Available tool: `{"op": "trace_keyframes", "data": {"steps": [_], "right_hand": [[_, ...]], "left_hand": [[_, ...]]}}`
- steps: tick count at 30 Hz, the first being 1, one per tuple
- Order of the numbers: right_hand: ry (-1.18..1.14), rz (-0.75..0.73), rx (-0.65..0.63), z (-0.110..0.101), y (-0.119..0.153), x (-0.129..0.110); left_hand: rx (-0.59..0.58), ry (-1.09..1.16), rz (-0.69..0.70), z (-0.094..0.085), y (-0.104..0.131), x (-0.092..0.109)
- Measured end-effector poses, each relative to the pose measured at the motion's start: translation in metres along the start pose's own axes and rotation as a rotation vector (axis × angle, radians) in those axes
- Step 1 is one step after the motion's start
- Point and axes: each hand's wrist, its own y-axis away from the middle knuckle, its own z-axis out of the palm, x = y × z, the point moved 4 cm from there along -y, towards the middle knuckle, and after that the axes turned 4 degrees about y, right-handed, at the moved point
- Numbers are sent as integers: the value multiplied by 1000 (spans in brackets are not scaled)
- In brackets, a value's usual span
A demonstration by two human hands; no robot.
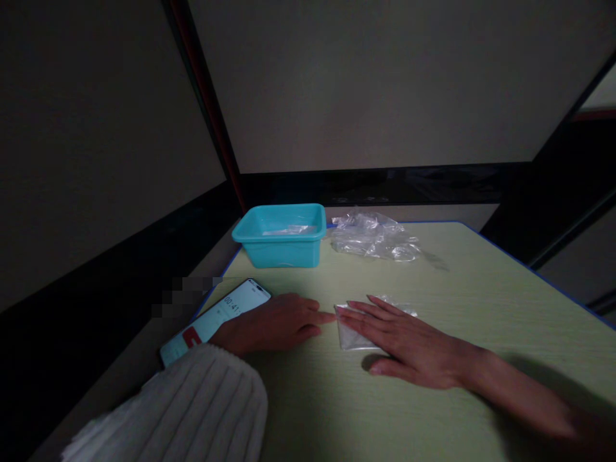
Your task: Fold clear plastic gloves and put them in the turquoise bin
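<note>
A folded clear plastic bag (353, 339) lies flat on the table in front of me. My right hand (409, 343) rests palm down across it, fingers stretched out and thumb apart, covering much of the bag. From the left, my left hand (283, 321) reaches in with its index finger extended to the bag's left edge. The thumb of that hand is apart from the index finger, and its other fingers are bent; nothing shows in its grasp.
A turquoise plastic basket (283, 252) with clear plastic inside stands at the back left. Beside it lies a crumpled clear plastic bag (375, 237). A phone (245, 296) showing a timer lies under my left forearm. The pale table (481, 282) has a blue edge, with walls behind and left.
</note>
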Motion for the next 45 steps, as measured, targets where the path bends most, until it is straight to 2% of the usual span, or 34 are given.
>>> {"op": "trace_keyframes", "data": {"steps": [7, 15, 23, 45], "right_hand": [[-25, -26, 55, 1, 0, 2], [-1, -9, 10, 1, -1, 1], [0, 10, -7, 0, 0, -1], [-8, -2, 21, 1, -1, 2]], "left_hand": [[16, -4, -7, 2, 1, -3], [27, 4, -3, 3, 1, -6], [-13, -13, -24, 2, 0, -2], [-29, -58, -21, 2, -1, -1]]}}
